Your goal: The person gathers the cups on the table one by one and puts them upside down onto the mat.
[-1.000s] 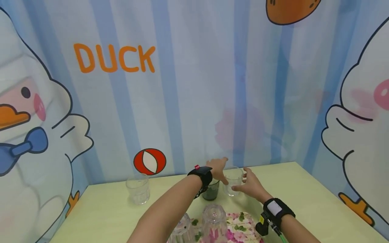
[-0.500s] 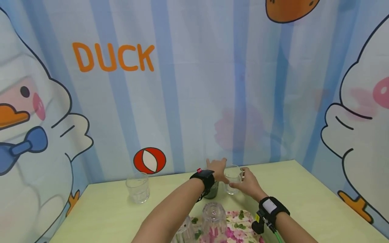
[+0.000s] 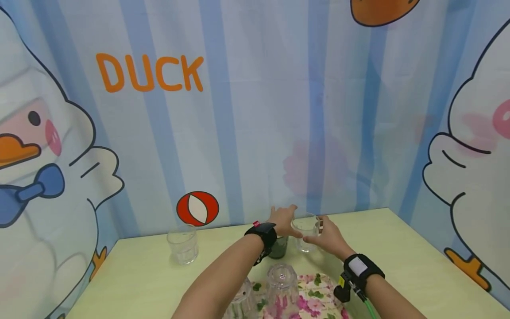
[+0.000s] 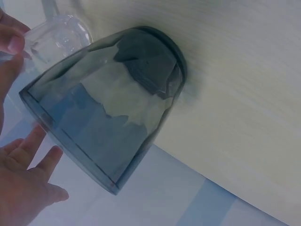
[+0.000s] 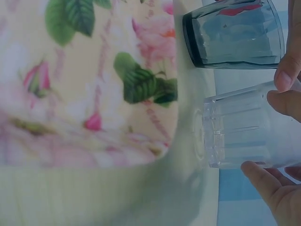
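Observation:
My right hand (image 3: 330,239) grips a clear glass tumbler (image 5: 240,132), thumb on one side and fingers on the other. The tumbler stands upright, its base right at the tabletop. My left hand (image 3: 282,221) reaches in from the left, its fingers spread and straight. Its thumb is at the clear tumbler's rim, close to the right thumb. Under the left hand stands a smoky grey tumbler (image 4: 108,113), upright on the table and partly hidden by the wrist in the head view.
A floral tray (image 3: 314,294) lies near the front, bearing upturned clear glasses (image 3: 282,288), one partly behind the left forearm. Another clear tumbler (image 3: 183,246) stands at the back left. A duck-printed curtain (image 3: 255,110) hangs behind the table (image 3: 139,274).
My right hand has closed in on the clear tumbler, its fingers and thumb now against the sides. The left hand stays beside it with its fingers spread.

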A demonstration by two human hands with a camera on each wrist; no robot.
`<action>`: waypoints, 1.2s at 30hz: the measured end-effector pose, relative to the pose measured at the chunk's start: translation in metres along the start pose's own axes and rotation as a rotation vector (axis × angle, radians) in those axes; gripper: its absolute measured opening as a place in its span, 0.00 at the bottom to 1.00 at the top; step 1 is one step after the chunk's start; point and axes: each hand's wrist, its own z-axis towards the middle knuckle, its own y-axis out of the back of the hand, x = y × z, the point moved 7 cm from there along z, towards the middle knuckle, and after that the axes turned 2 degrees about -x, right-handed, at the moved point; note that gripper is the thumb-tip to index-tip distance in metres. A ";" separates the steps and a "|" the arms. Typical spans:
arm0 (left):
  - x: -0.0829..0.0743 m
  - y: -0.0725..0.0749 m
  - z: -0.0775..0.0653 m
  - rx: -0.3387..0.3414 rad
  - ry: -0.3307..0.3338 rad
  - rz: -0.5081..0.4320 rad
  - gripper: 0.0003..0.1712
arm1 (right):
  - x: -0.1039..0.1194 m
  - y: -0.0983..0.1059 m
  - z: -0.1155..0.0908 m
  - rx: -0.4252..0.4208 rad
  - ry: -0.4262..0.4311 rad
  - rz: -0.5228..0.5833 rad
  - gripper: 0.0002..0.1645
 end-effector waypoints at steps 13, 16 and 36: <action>-0.003 0.019 -0.007 -0.035 -0.081 -0.136 0.49 | 0.016 0.019 0.001 0.004 0.033 -0.033 0.53; -0.004 0.024 -0.009 -0.056 -0.098 -0.154 0.48 | 0.019 0.024 0.002 0.007 0.040 -0.046 0.54; -0.002 0.044 -0.023 -0.139 -0.149 -0.346 0.47 | 0.045 0.047 -0.005 -0.005 0.108 -0.101 0.53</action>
